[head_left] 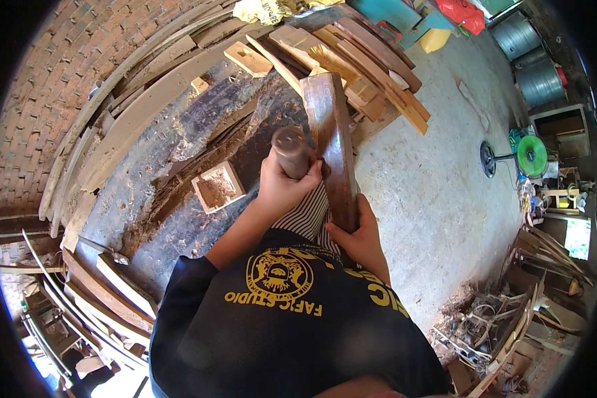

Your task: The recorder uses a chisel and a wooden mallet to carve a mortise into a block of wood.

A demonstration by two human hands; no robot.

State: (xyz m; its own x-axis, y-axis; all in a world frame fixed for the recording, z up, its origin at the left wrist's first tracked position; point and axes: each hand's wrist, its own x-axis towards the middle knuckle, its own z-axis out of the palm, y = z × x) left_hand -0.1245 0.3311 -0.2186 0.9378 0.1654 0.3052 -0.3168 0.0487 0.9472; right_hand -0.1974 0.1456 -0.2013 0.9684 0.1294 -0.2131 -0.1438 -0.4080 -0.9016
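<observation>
Currently, the left hand [280,183] curls around one brown cylinder [290,146]; the right hand [363,237] clasps the near end of one wooden block [333,142], extending ahead of both; one box [225,202] lies leftward.

L hand [277,184] grips a brown round-ended cylinder [290,144] just beside a long dark wooden block [331,142]; can't tell if the two touch. R hand [361,237] holds the block's near end. Open sq. wooden box [229,176] sits to the L on a dark, debris-strewn surface [209,109]. Planks [381,76] piled beyond block; concrete floor [438,186] on R, green fan [532,157] further R.
</observation>
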